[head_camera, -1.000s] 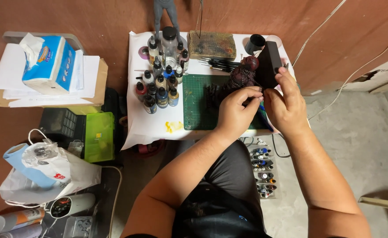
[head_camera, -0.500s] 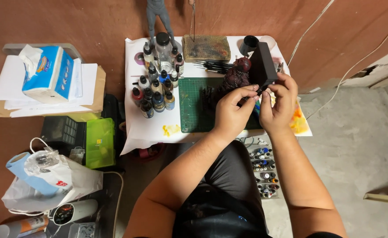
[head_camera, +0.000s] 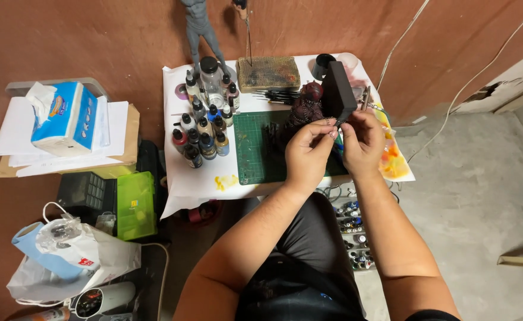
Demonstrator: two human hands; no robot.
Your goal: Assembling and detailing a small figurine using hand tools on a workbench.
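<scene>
Head view shows a dark red figurine (head_camera: 306,106) mounted on a flat black base (head_camera: 337,93), tilted above the green cutting mat (head_camera: 255,148); the left hand (head_camera: 306,153) pinches fingertips closed near the base's lower corner, what it grips too small to tell; the right hand (head_camera: 362,142) curls shut beside it, touching the base; paint bottles (head_camera: 205,128) stand well left.

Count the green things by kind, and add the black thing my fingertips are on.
Dark green cutting mat: 1
Lime green plastic case: 1
Black rectangular block: 1
Total: 3
</scene>
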